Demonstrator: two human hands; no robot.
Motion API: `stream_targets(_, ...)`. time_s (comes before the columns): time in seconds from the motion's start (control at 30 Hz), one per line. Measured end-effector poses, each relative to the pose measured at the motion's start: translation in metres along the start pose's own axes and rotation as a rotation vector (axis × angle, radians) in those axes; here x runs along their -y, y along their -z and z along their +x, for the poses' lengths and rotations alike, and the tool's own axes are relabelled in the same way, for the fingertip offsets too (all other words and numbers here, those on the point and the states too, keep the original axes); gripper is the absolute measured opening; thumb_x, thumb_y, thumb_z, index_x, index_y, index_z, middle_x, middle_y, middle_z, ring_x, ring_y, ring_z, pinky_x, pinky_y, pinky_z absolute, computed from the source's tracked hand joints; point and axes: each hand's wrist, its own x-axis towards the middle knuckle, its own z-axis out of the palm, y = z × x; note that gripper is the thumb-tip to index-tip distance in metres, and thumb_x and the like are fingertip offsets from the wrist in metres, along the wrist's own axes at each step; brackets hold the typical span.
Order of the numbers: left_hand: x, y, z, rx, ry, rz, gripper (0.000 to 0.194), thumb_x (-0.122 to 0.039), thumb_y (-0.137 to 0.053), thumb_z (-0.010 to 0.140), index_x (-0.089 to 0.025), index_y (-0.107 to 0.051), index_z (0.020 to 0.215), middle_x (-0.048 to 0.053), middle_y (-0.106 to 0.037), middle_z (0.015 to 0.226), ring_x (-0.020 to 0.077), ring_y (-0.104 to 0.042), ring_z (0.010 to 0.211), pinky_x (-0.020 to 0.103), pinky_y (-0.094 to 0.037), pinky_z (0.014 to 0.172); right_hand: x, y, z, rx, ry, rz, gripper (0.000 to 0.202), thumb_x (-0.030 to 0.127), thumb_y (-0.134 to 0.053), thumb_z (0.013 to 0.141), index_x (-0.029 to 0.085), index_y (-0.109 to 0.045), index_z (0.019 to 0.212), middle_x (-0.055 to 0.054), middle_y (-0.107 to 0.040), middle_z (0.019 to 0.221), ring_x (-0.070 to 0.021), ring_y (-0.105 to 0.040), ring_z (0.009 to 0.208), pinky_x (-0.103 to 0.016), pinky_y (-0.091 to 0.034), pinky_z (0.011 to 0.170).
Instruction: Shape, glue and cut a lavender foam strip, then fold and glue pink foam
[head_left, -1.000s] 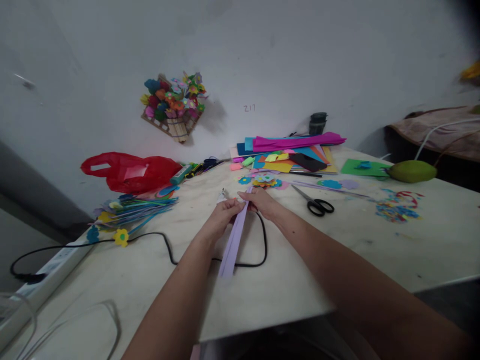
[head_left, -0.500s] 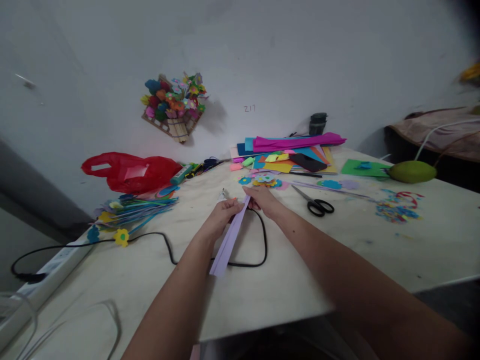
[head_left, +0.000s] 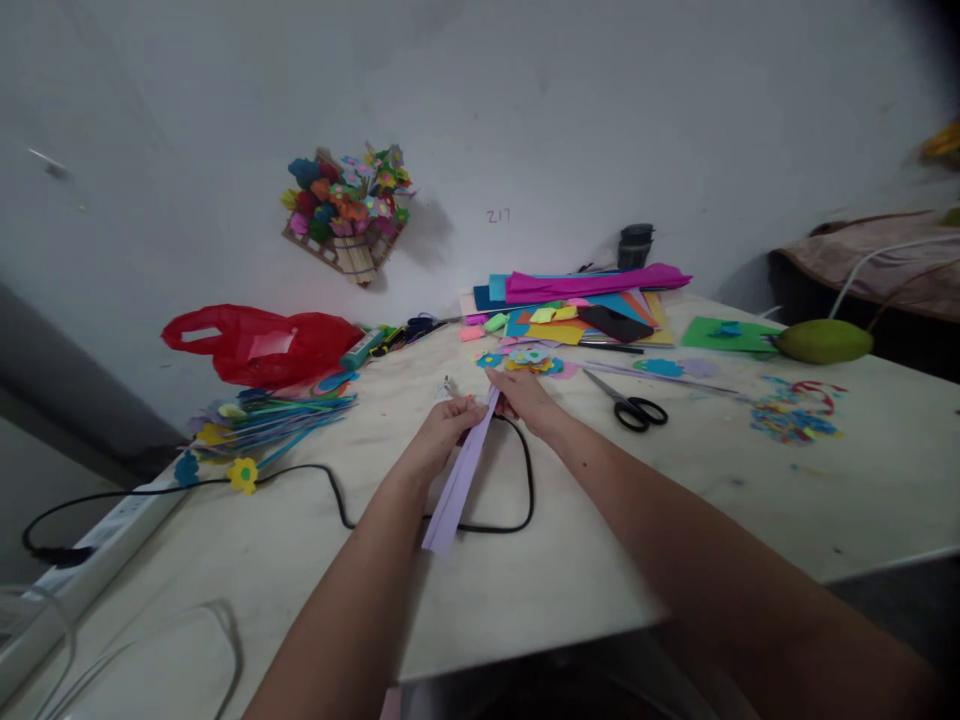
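Pinched the upper end of the lilac strip [head_left: 459, 485] between the nearly closed fingers of the left hand [head_left: 439, 437] and right hand [head_left: 531, 402], close together over the bench [head_left: 555, 595], with its lower end slanting down across the black cord [head_left: 529, 470]. Seemed already cut long and narrow, but looked loose and unfastened lower down; could not tell how much work was left under the fingertips. Had the scissors [head_left: 637, 413] lying apart, out of use, and the yellow flower [head_left: 244, 475] apparently already formed
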Motion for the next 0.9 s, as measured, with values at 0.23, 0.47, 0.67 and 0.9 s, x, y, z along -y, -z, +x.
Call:
stream_targets(0.23, -0.001, 0.001, 0.001, 0.015, -0.018, 0.026, 0.035, -0.045, -0.067, 0.063, -0.012, -0.057, 0.068, -0.005, -0.044, 0.049, 0.0032, -0.031, 0.040, 0.021, -0.019, 0.042, 0.002, -0.004, -0.003, 0.100, -0.034, -0.019, 0.033, 0.042, -0.069, 0.060, 0.015, -0.052, 0.051, 0.005, -0.043, 0.037, -0.0046, -0.033, 0.034, -0.018, -0.020, 0.033)
stream_targets(0.47, -0.001, 0.004, -0.001, -0.006, 0.035, 0.083, 0.037, -0.046, -0.069, 0.060, -0.013, -0.052, 0.060, -0.005, -0.043, 0.047, 0.0040, -0.034, 0.041, 0.021, -0.020, 0.042, 0.010, 0.002, -0.001, -0.093, -0.047, 0.036, 0.030, 0.030, -0.066, 0.066, 0.015, -0.047, 0.047, 0.006, -0.039, 0.033, -0.0028, -0.028, 0.031, -0.018, -0.017, 0.031)
stream_targets(0.67, -0.004, 0.003, -0.004, 0.011, 0.004, 0.125, 0.038, -0.048, -0.067, 0.062, -0.013, -0.053, 0.060, -0.005, -0.042, 0.046, 0.0041, -0.033, 0.040, 0.021, -0.020, 0.042, 0.009, 0.007, -0.002, -0.006, -0.044, 0.027, 0.034, 0.037, -0.064, 0.069, 0.015, -0.048, 0.048, 0.004, -0.044, 0.035, -0.0043, -0.032, 0.028, -0.018, -0.020, 0.029)
stream_targets(0.9, -0.003, 0.006, -0.005, -0.016, -0.013, 0.133, 0.037, -0.048, -0.067, 0.063, -0.011, -0.058, 0.063, -0.004, -0.045, 0.046, 0.0041, -0.033, 0.040, 0.022, -0.019, 0.042, 0.005, 0.005, -0.001, 0.080, -0.054, -0.061, 0.031, 0.032, -0.072, 0.061, 0.014, -0.051, 0.045, 0.002, -0.046, 0.035, -0.0050, -0.036, 0.030, -0.018, -0.024, 0.029)
